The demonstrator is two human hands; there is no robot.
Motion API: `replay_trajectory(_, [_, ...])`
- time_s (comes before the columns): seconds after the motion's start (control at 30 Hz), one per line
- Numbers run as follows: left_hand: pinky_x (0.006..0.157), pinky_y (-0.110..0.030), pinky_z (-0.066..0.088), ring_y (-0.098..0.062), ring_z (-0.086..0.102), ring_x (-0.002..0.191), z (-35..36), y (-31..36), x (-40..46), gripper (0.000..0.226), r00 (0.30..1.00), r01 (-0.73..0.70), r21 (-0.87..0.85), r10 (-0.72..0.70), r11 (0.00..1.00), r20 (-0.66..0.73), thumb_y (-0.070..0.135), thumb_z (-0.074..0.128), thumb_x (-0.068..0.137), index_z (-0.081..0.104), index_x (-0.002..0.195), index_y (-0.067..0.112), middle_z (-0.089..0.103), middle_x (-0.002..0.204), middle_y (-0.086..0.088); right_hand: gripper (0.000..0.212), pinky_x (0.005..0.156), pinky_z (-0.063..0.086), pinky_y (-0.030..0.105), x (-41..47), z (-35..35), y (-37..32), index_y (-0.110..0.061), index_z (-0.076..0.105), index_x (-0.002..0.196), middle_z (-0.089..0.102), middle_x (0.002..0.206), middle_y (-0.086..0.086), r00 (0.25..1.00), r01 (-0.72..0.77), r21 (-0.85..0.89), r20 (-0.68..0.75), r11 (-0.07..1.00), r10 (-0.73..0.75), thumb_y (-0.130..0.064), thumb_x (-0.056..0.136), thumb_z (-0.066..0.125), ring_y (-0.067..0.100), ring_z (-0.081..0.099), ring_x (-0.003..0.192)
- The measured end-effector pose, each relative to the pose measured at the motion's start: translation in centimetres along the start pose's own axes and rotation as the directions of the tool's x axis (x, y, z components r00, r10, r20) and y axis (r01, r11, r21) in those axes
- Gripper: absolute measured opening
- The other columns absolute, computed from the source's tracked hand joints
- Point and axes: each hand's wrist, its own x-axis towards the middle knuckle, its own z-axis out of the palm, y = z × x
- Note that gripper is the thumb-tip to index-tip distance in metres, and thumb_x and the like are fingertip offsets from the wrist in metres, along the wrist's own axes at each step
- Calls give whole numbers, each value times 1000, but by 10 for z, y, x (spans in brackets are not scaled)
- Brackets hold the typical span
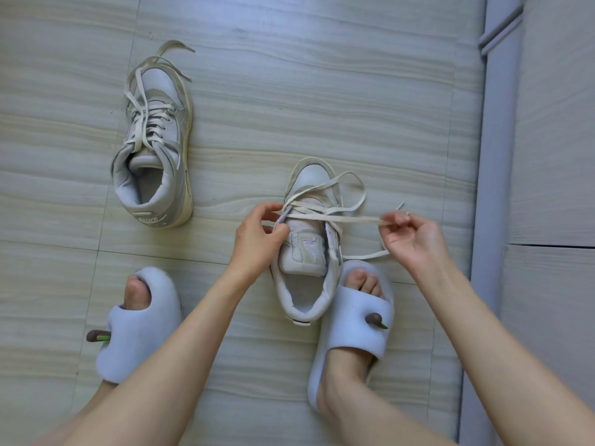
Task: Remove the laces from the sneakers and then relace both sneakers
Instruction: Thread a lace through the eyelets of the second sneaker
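Observation:
A white sneaker [306, 252] stands on the floor between my feet, toe pointing away, its tongue showing. Its cream lace [347, 217] crosses loosely over the upper eyelets and loops past the toe. My left hand [257, 236] pinches the lace at the sneaker's left eyelet edge. My right hand [412, 236] pinches the lace end, drawn taut to the right of the shoe. A second white sneaker [154, 149] rests at the upper left, laced loosely, with its lace ends [170, 49] trailing beyond the toe.
My feet wear pale blue slippers, the left slipper [135, 326] and the right slipper [351, 326], the right one touching the near sneaker's heel. Striped beige floor tiles [322, 91] spread all around. A grey cabinet or wall panel [547, 156] runs along the right.

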Motion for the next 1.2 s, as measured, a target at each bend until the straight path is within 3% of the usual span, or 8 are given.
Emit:
replay_trajectory(0.07, [62, -15, 43, 1, 56, 73, -3, -3, 1, 29, 999, -8, 26, 9, 1000, -49, 12, 56, 82, 59, 105, 29, 59, 90, 16, 33, 41, 30, 20, 6, -8, -6, -16, 33, 66, 31, 42, -5, 983, 159, -397, -23, 904, -183, -4, 96, 27, 8, 28, 35])
replay_trajectory(0.13, [65, -17, 44, -1, 57, 75, -8, -6, 3, 28, 996, -9, 29, 12, 1000, -91, 12, 55, 82, 60, 103, 29, 62, 92, 13, 32, 47, 27, 20, 12, -24, -14, -19, 36, 66, 34, 50, -7, 878, 357, -869, 187, 344, -440, -9, 96, 36, 6, 29, 43])
replay_trajectory(0.2, [69, -22, 47, -7, 59, 76, -16, -9, 7, 27, 993, -3, 27, 6, 1000, -121, 11, 54, 81, 60, 102, 28, 64, 95, 10, 32, 53, 31, 16, 16, -42, -21, -24, 42, 64, 42, 58, -10, 788, 408, -857, 505, -315, -352, -22, 95, 48, 4, 39, 52])
replay_trajectory(0.3, [79, -33, 49, -16, 58, 80, -25, -11, 14, 26, 989, 10, 35, -5, 999, -145, 10, 54, 81, 60, 104, 22, 64, 95, 4, 30, 66, 31, 29, 23, -68, -30, -17, 63, 71, 48, 67, -2, 786, 361, -605, 607, -710, -117, -37, 91, 57, 17, 44, 69])
replay_trajectory(0.53, [68, -25, 46, -8, 55, 72, -29, -10, 14, 30, 989, -18, -4, 17, 1000, -147, 4, 52, 81, 58, 103, 25, 59, 91, 12, 36, 83, 31, 38, 14, -73, -42, -18, 74, 81, 47, 82, -2, 830, 119, -697, 460, -707, -315, -48, 87, 56, 27, 50, 101])
replay_trajectory(0.8, [73, -34, 48, -18, 55, 80, -28, -13, 12, 28, 983, -91, 70, 101, 993, -153, 6, 52, 79, 50, 98, 27, 55, 92, 12, 32, 97, 32, 31, -8, 32, 47, -11, 62, 117, 59, 116, 9, 639, 663, -529, 769, -531, 32, -30, 92, 57, 26, 50, 113])
replay_trajectory(0.97, [79, -42, 49, -17, 54, 83, -27, -16, 12, 26, 985, -81, 42, 86, 996, -149, 5, 53, 78, 49, 96, 22, 56, 91, 14, 24, 89, 35, 36, -5, 67, 80, -12, 62, 103, 56, 109, 7, 630, 634, -417, 766, -652, 123, -32, 92, 55, 24, 50, 109])
replay_trajectory(1.2, [70, -32, 45, -14, 55, 74, -21, -17, 10, 21, 974, -75, 76, 89, 994, -207, 10, 55, 78, 48, 83, 29, 57, 84, 15, 13, 85, 36, 30, -7, 54, 69, -6, 55, 90, 53, 99, 11, 705, 612, -532, 703, -585, 98, -18, 95, 49, 28, 49, 98])
